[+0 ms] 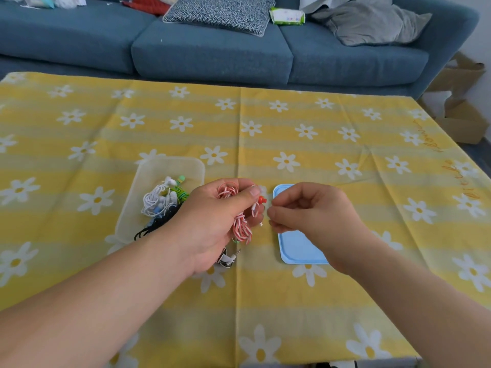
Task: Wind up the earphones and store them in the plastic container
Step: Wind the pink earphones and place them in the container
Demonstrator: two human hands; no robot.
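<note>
— Where are the red-and-white earphones (240, 224)?
— Bunched in the left hand (212, 221), fingers curled round the loops, over the middle of the tabletop (292, 309).
— The right hand (310, 211)?
— Fingertips pinched together just beside the bundle; on a cable or not, I cannot tell. It hides part of the blue lid (297, 248).
— The plastic container (170, 166)?
— Left of centre, holding other cables; the left wrist covers its near corner

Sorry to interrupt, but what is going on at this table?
A person is winding red-and-white earphones: the left hand grips the coiled bundle, and the right hand, fingers curled, sits at its loose end. In the clear container beside the left hand lie other earphones; the blue lid lies under the right hand.
</note>
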